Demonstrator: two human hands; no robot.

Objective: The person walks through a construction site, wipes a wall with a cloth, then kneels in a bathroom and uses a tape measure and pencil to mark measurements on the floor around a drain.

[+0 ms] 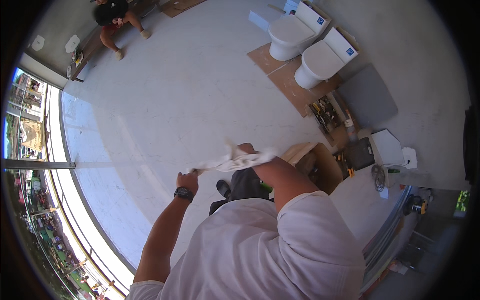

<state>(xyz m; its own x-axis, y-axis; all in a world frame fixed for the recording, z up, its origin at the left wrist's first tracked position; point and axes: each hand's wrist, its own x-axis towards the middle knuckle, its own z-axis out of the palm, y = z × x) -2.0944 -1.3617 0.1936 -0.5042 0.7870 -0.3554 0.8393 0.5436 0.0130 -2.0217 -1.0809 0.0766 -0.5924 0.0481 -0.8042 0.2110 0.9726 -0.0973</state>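
Note:
A whitish cloth (pixel 235 162), twisted and blurred by motion, stretches between my two hands in front of my body. My left hand (pixel 188 179), with a black watch at its wrist, is closed around the cloth's left end. Farther right, my right hand (pixel 246 148) is closed on the cloth too. Folds of it lie across that wrist and hide part of the hand. Below the cloth show my dark trousers and one dark shoe (pixel 223 188).
An open cardboard box (pixel 320 167) stands close on my right, near a toolbox (pixel 325 115) full of hand tools. Two white toilets (pixel 292 37) stand on cardboard farther back. A person (pixel 115 17) sits on a bench at the far left. Large windows (pixel 55 165) line the left side.

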